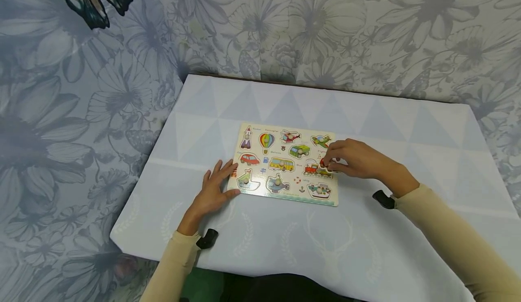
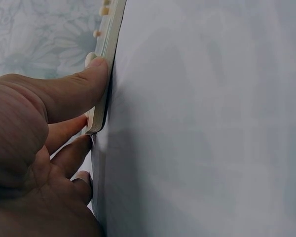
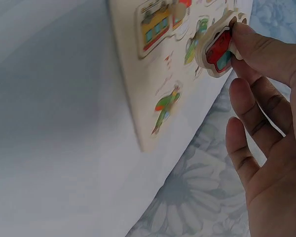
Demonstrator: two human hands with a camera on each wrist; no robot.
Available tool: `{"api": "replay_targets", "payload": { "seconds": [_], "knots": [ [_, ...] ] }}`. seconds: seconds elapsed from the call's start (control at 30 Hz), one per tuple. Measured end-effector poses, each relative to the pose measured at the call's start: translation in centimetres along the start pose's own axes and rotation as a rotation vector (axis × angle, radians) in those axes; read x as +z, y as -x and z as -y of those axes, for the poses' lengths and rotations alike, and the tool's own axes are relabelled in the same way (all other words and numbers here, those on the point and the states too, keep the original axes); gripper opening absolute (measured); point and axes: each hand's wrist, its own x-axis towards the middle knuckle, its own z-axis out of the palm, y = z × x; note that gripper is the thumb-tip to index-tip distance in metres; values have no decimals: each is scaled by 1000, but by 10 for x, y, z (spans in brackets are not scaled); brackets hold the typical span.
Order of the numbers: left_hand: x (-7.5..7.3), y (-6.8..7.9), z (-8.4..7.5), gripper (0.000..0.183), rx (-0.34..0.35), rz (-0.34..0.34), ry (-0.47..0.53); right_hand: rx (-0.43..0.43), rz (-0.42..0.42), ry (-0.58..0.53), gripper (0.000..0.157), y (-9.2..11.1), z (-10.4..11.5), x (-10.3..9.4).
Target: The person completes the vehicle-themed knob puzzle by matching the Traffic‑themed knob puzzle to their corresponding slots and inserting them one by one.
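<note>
A wooden picture puzzle board (image 1: 295, 197) with vehicle pieces lies on the table. Above its right side, my right hand (image 1: 356, 159) pinches a red puzzle piece with a teal patch (image 3: 218, 52) between thumb and fingers; the other fingers are loosely bent. The piece is tilted off the board near the train piece (image 1: 315, 169), and fingertips cover part of it. At the board's left end, my left hand (image 1: 213, 189) lies with spread fingers on the edge. In the left wrist view, its thumb (image 2: 84, 89) presses the board's front edge near the corner.
The table (image 1: 277, 234) has a pale patterned cloth with triangles. Flowered wall covering (image 1: 260, 26) rises behind its back edge and on the left. Other pieces on the board include a yellow bus (image 1: 281, 164), a hot-air balloon (image 1: 266, 142) and a red car (image 1: 249, 158).
</note>
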Motion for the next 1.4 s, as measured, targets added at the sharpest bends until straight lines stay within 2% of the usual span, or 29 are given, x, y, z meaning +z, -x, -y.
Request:
{"api": "replay_targets", "payload": {
  "seconds": [0.27, 0.5, 0.73, 1.2, 1.4],
  "knots": [
    [1, -1, 1, 77, 10, -12, -3, -119, -5, -54, 4, -42, 12, 7],
    [2, 1, 1, 78, 55, -45, 15, -192, 16, -68, 6, -74, 24, 12],
    [1, -1, 2, 77, 13, -20, 2, -244, 51, -75, 8, -104, 33, 20],
    [-1, -3, 3, 77, 21, -17, -1, -220, 129, -64, 7, -165, 57, 34],
    [-1, -2, 3, 77, 35, -16, 10, -193, 133, -27, 8, -182, 70, 43]
  ]
}}
